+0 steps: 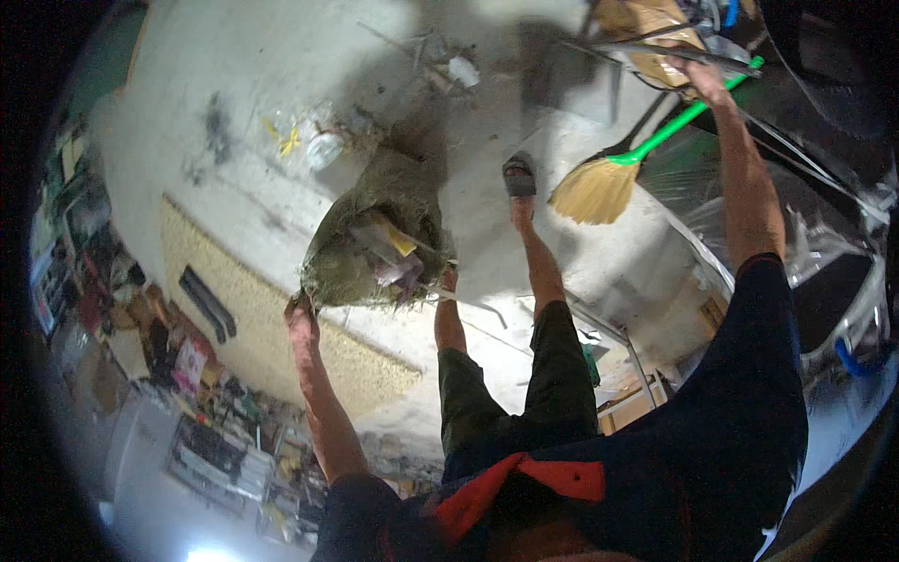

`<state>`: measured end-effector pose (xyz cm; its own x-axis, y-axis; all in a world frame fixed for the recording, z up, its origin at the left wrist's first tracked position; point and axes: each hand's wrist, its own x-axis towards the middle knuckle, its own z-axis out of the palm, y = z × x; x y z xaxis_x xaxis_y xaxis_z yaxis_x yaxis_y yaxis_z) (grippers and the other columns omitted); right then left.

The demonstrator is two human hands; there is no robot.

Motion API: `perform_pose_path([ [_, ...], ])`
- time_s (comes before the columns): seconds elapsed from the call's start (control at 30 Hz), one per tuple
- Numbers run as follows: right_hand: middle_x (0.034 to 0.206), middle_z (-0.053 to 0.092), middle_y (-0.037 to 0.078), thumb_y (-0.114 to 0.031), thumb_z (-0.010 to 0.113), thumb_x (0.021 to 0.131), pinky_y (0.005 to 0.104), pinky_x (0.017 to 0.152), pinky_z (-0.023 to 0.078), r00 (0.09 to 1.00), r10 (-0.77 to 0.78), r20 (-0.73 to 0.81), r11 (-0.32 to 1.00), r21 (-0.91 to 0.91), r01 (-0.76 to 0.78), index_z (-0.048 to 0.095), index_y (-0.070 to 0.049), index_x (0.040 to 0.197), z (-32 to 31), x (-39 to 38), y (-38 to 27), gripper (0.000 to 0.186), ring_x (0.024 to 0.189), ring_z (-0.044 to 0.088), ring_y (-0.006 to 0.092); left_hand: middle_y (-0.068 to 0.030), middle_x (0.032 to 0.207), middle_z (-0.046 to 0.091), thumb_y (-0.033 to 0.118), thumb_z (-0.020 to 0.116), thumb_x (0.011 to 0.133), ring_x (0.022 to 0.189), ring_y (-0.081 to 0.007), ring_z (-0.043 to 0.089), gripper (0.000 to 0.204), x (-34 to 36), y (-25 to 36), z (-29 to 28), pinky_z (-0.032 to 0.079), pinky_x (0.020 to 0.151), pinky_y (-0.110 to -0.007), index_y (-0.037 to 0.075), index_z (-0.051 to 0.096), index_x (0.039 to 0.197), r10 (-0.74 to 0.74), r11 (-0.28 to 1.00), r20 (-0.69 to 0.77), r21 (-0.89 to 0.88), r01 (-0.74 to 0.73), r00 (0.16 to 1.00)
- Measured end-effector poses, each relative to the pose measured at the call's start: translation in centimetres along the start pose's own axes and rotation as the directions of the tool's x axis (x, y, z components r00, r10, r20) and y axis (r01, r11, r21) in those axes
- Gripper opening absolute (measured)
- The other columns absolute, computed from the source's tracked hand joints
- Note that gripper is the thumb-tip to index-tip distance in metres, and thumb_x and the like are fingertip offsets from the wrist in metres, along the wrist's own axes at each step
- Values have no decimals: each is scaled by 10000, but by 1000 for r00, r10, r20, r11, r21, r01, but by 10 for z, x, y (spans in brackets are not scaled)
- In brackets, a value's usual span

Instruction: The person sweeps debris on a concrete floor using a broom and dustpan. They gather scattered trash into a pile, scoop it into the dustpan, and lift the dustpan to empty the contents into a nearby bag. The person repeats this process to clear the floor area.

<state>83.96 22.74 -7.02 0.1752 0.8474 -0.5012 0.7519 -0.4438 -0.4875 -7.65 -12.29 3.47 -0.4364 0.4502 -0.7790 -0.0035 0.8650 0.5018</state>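
Observation:
A dull green woven sack [379, 187] with frayed edges stands in front of me, its mouth turned toward me. My left hand [302, 323] is closed on the left side of its rim. Inside the mouth lie mixed scraps, among them a yellow-marked piece [398, 238] and a crumpled greyish-purple wrapper [403, 273]. Far to the right, my right hand [695, 73] reaches a brown package [651, 23] and a thin dark bar [637, 49]. Its fingers look closed, but what they hold is unclear. A broom [599, 187] with a green handle leans under my right forearm.
Litter lies on the pale floor, including a clear plastic bag [325, 150] and yellow strips [283, 139]. A beige mat [243, 281] carries two dark strips [208, 304]. Cluttered shelves [159, 356] line the left. Plastic-wrapped goods [815, 234] stand right, near a metal frame [641, 370].

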Motion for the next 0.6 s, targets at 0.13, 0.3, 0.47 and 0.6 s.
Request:
perform_pose_path([
  [0.13, 1202, 693, 100, -588, 691, 853, 399, 981, 508, 991, -19, -133, 893, 444, 77, 636, -78, 1329, 17, 62, 84, 700, 1105, 639, 252, -134, 1201, 608, 194, 594, 976, 1115, -303, 603, 421, -15, 9, 20, 557, 864, -479, 72, 499, 1368, -111, 961, -108, -265, 79, 988],
  [0.3, 1085, 690, 97, -376, 745, 851, 361, 820, 562, 956, 248, -155, 752, 653, -89, 641, -14, 1214, 65, 54, 96, 523, 970, 646, 224, -152, 1256, 615, 237, 618, 981, 1125, -324, 617, 391, -13, -8, 29, 569, 862, -521, 56, 561, 1323, 173, 948, -17, 274, -162, 985],
  [0.47, 953, 722, 91, -424, 725, 875, 365, 735, 559, 960, -91, 266, 886, 462, -44, 722, -48, 1081, 239, -144, -95, 428, 829, 668, 196, -101, 1116, 697, 142, 697, 934, 948, -256, 690, 302, 31, -55, 10, 609, 741, -423, 103, 632, 1226, -142, 810, -177, -586, 11, 974],
  [0.6, 799, 723, 145, -573, 781, 787, 392, 715, 557, 749, -87, 657, 955, 268, -124, 751, -24, 946, 409, -277, -247, 572, 713, 685, 235, -63, 1024, 714, 138, 763, 892, 837, -200, 678, 282, 40, -67, 17, 576, 692, -342, 84, 667, 1151, -97, 825, -322, -555, -104, 942],
])
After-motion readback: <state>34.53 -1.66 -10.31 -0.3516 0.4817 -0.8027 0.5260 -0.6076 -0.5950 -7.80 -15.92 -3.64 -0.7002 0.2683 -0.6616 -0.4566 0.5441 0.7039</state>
